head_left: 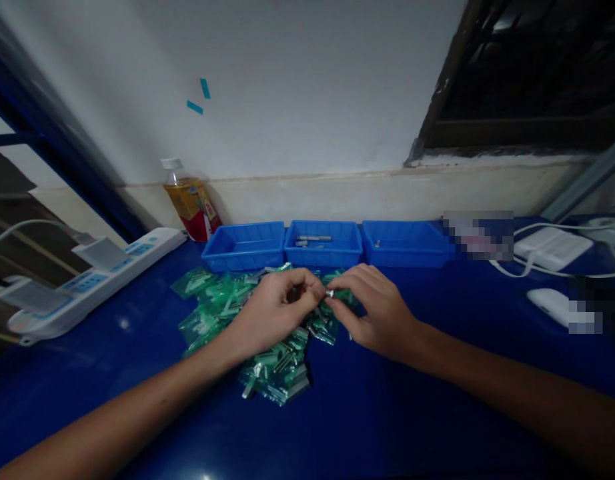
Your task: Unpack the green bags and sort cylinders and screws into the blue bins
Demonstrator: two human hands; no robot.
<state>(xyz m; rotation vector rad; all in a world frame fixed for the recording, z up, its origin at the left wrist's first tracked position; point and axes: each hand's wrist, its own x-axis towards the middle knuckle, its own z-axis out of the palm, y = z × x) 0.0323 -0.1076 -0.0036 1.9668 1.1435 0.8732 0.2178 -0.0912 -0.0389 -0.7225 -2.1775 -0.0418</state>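
Head view: left hand (pixel 282 308) and right hand (pixel 380 310) pinch a metal part (pixel 329 293), mid-frame; few pieces (pixel 315 238) in middle bin (pixel 323 257), packets (pixel 272 375) heaped around centre (plenty left, likely)

We angle our bare left forearm (pixel 172 390) in from the near left and our right forearm (pixel 497 377) from the near right; our left hand (pixel 280 303) and right hand (pixel 380 307) pinch, fingertips (pixel 317 291) close together.
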